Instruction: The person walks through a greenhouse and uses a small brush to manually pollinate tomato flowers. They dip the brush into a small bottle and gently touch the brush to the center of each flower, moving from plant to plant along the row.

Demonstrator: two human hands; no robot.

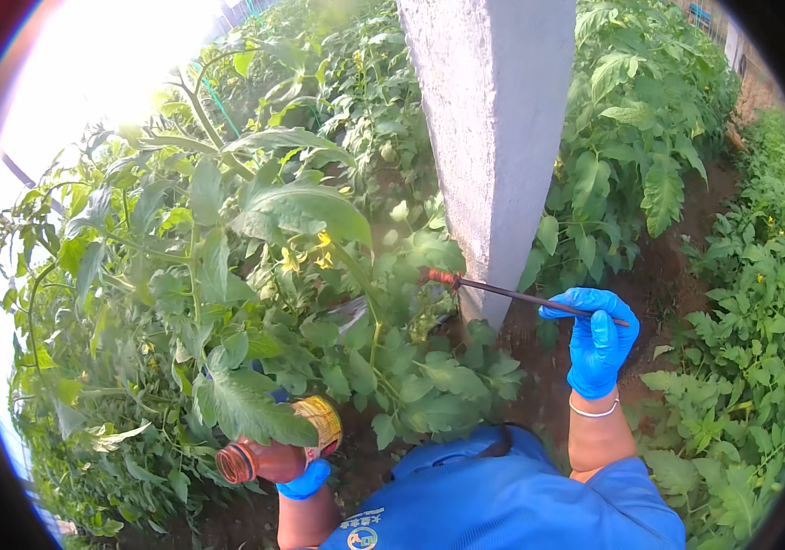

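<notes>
My right hand (599, 340), in a blue disposable glove, pinches a thin dark stick (523, 297) between thumb and fingers. Its far end carries a red-stained wrapped tip (442, 276), close to the leaves beside the pillar. Low on the left, my left hand (304, 480), also gloved, grips a clear plastic bottle (275, 462) with a yellow label. The bottle lies tilted, its uncapped mouth towards the left, and looks reddish inside. A tomato leaf (255, 405) hides part of it and most of the left hand's fingers. Yellow tomato flowers (324, 260) hang left of the stick's tip.
A whitish concrete pillar (502, 124) rises just beyond the stick. Dense tomato plants (152, 295) fill the left side. Another row of plants (757, 275) runs along the right, with bare soil (667, 275) between. Strong light washes out the upper left.
</notes>
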